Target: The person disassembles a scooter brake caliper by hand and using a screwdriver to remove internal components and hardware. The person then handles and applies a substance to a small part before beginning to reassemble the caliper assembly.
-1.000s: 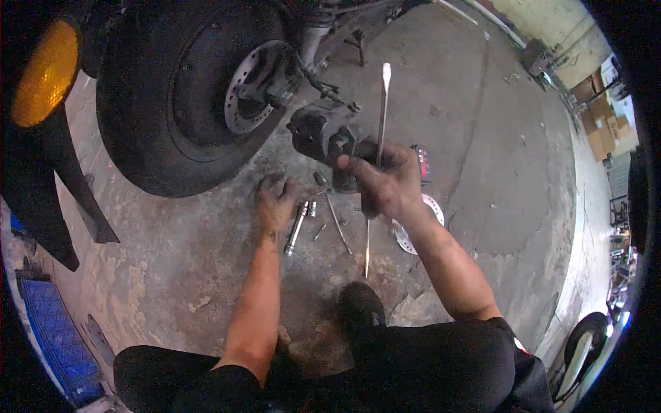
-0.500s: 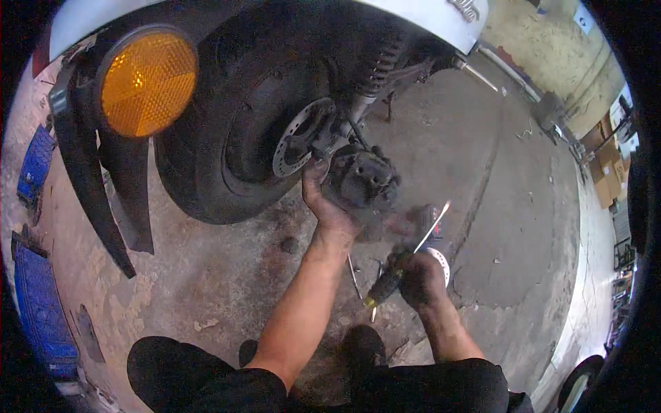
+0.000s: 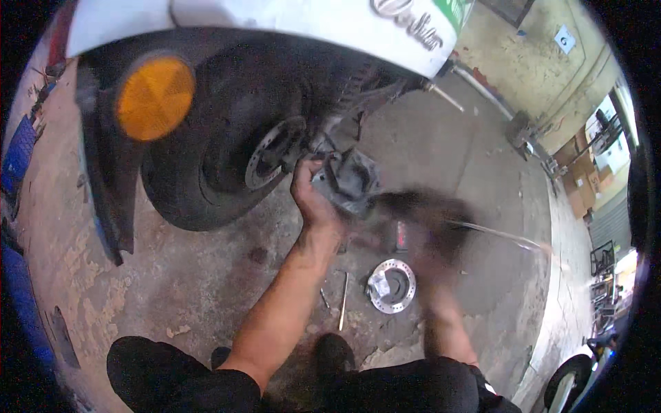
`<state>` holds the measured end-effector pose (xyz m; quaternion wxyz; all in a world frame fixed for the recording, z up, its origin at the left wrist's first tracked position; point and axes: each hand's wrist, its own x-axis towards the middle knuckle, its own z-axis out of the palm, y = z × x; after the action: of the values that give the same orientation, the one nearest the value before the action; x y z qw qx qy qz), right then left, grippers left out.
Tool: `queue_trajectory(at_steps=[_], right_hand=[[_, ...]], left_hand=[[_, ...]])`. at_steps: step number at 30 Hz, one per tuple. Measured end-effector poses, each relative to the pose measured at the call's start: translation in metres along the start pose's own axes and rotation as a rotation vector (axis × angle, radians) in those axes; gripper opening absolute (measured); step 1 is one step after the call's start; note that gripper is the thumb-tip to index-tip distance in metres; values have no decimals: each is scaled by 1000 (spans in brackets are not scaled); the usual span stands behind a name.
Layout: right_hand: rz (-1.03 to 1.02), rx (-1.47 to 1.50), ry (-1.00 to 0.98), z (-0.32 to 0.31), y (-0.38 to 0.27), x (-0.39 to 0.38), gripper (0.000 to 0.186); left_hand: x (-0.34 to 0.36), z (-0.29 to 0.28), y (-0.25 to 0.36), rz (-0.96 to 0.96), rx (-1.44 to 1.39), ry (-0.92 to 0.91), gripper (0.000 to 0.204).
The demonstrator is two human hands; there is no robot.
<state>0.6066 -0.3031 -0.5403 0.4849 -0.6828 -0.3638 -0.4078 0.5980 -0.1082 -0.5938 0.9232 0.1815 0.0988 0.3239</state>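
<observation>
My left hand [image 3: 315, 199] is closed around a dark, greasy brake caliper [image 3: 354, 182], holding it up beside the wheel [image 3: 179, 186]. A perforated brake disc [image 3: 261, 162] is mounted at that wheel's hub. To the right of the caliper, my right hand [image 3: 441, 237] is smeared by motion but still grips a screwdriver [image 3: 506, 235]. Its metal shaft points right, and its handle is a dark blur toward the caliper. The right hand's separate fingers cannot be made out.
On the concrete floor lie a loose brake disc [image 3: 411, 289] with a small clear packet on it, a thin metal tool [image 3: 343, 306] and a dark box [image 3: 401, 236]. A white body panel [image 3: 289, 24] and an orange reflector [image 3: 156, 98] overhang the wheel. Cardboard boxes [image 3: 582, 193] stand far right.
My right hand has moved up and right with the screwdriver, swinging its shaft to point right and uncovering the loose disc. My left hand has turned the caliper slightly. The whole view has shifted.
</observation>
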Motion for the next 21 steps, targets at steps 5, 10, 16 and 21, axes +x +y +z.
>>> queue_trajectory(at_steps=[5,10,16,21], right_hand=[[179,198,228,-28,-1,27,31],[-69,30,130,-14,-12,21,31],[80,275,367,-25,-22,39,28],[5,-111,-37,21,-2,-27,27]], left_hand=[[6,-12,-17,167,192,188,32],[-6,25,-10,-104,-165,22,35],[-20,5,9,-54,70,146,33],[-19,21,11,-18,46,152,31]])
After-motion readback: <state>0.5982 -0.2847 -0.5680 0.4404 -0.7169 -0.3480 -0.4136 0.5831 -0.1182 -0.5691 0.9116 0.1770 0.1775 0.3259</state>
